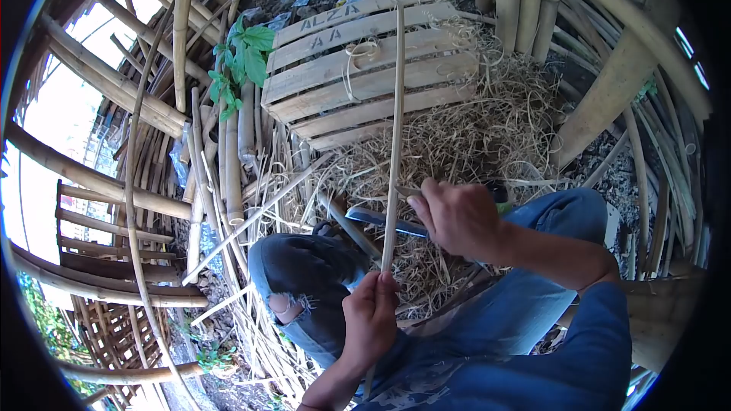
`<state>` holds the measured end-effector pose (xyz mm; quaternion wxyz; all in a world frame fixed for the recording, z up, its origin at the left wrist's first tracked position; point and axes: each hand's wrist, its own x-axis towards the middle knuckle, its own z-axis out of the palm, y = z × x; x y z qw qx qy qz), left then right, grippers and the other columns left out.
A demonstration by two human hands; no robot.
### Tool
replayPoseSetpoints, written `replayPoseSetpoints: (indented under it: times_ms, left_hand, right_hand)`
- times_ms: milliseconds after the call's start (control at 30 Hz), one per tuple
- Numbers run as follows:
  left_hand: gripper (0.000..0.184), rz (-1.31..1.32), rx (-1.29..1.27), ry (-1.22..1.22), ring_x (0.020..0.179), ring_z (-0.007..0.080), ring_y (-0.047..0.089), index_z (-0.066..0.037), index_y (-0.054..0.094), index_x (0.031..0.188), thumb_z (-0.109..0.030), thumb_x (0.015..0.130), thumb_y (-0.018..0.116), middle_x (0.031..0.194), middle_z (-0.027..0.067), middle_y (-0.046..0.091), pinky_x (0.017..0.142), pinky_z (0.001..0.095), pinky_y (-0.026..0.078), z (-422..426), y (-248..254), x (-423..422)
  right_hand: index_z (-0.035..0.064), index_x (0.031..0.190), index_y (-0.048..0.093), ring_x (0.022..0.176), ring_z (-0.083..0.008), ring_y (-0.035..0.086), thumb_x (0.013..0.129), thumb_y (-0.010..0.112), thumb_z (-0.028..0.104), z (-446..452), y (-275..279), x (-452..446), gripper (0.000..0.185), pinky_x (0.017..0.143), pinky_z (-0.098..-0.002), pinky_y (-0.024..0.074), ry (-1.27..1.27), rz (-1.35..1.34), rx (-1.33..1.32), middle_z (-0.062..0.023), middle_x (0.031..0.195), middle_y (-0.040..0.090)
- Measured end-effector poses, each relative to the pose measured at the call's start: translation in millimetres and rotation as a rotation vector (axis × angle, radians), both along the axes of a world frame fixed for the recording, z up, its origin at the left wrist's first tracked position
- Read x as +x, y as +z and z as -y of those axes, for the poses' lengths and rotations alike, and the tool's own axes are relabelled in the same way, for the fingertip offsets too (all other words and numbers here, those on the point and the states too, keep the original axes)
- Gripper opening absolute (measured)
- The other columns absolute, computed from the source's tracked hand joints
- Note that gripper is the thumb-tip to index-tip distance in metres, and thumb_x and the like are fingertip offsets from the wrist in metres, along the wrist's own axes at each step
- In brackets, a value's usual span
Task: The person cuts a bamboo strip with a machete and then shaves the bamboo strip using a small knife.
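A long, pale bamboo strip (397, 114) stands nearly upright in view, running from my lap up in front of the wooden crate. My left hand (371, 312) is closed around its lower part, above my lap. Beside the strip, to its right, my right hand (461, 221) is closed on a knife (406, 191). Only a short, dark bit of its blade shows next to the strip, and my fingers hide most of the rest. Below that hand, a flat dark-blue long object (387, 221) lies between my knees, partly covered.
Behind the strip lies a slatted wooden crate (365, 68) with stencilled letters. Curled bamboo shavings (487, 129) pile up around it. Bamboo poles (106, 179) frame the left side, and a leafy plant (247, 57) grows by the crate. Cut strips (244, 342) litter the ground at left.
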<state>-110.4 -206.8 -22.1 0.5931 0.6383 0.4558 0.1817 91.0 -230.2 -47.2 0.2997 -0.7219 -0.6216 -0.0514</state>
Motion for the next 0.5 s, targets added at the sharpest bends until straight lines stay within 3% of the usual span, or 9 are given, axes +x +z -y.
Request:
replayPoseSetpoints:
  times_ms: [100, 167, 300, 367, 433, 500]
  left_hand:
    - [0.031, -0.023, -0.007, -0.01, 0.051, 0.0011, 0.034, -0.001, 0.055, 0.079, -0.023, 0.099, 0.045, 0.058, -0.0047, 0.043, 0.045, 0.0189, 0.026, 0, -3, 0]
    - [0.031, -0.014, 0.007, -0.002, 0.051, 0.0011, 0.034, -0.001, 0.055, 0.08, -0.023, 0.099, 0.045, 0.058, -0.0047, 0.043, 0.045, 0.0188, 0.026, 0, -3, 1]
    - [0.03, -0.028, -0.008, -0.008, 0.051, 0.0012, 0.035, -0.001, 0.055, 0.08, -0.022, 0.099, 0.045, 0.058, -0.0045, 0.044, 0.045, 0.0188, 0.027, 1, -6, -2]
    - [0.03, -0.037, 0.012, -0.015, 0.051, 0.0013, 0.036, -0.001, 0.055, 0.08, -0.021, 0.099, 0.044, 0.058, -0.0043, 0.044, 0.046, 0.0187, 0.027, 0, -2, -1]
    - [0.03, -0.072, 0.022, -0.015, 0.052, 0.0015, 0.036, -0.001, 0.055, 0.08, -0.021, 0.099, 0.044, 0.058, -0.0041, 0.045, 0.046, 0.0187, 0.028, -1, -2, -2]
    - [0.03, -0.063, 0.04, -0.019, 0.052, 0.0018, 0.037, -0.001, 0.055, 0.079, -0.021, 0.099, 0.044, 0.059, -0.0036, 0.045, 0.046, 0.0189, 0.028, 1, -1, -5]
  right_hand:
    - [0.0044, 0.074, 0.049, 0.036, -0.0202, 0.055, 0.095, 0.047, 0.03, 13, 2, -18, 0.033, 0.032, -0.0337, 0.0429, 0.084, 0.011, -0.096, -0.0078, 0.046, 0.052]
    - [0.004, 0.075, 0.049, 0.037, -0.0204, 0.056, 0.095, 0.046, 0.029, 8, 1, -13, 0.033, 0.032, -0.0331, 0.0428, 0.109, 0.044, 0.0, -0.0083, 0.047, 0.053]
    - [0.0039, 0.074, 0.049, 0.037, -0.0211, 0.056, 0.095, 0.047, 0.03, 5, 7, -3, 0.034, 0.032, -0.0337, 0.0431, -0.012, -0.003, -0.027, -0.0091, 0.046, 0.053]
    - [0.0042, 0.074, 0.05, 0.037, -0.0212, 0.056, 0.095, 0.046, 0.03, 14, 8, -16, 0.033, 0.032, -0.0335, 0.0432, 0.105, -0.025, -0.135, -0.0093, 0.047, 0.054]
    - [0.0043, 0.074, 0.05, 0.037, -0.0207, 0.056, 0.095, 0.046, 0.029, 10, 1, -9, 0.033, 0.032, -0.0336, 0.0432, 0.12, 0.0, -0.057, -0.0089, 0.047, 0.054]
    - [0.0043, 0.074, 0.051, 0.039, -0.0241, 0.056, 0.092, 0.05, 0.027, 1, 6, 5, 0.029, 0.036, -0.0367, 0.0439, -0.001, -0.055, -0.046, -0.0108, 0.049, 0.053]
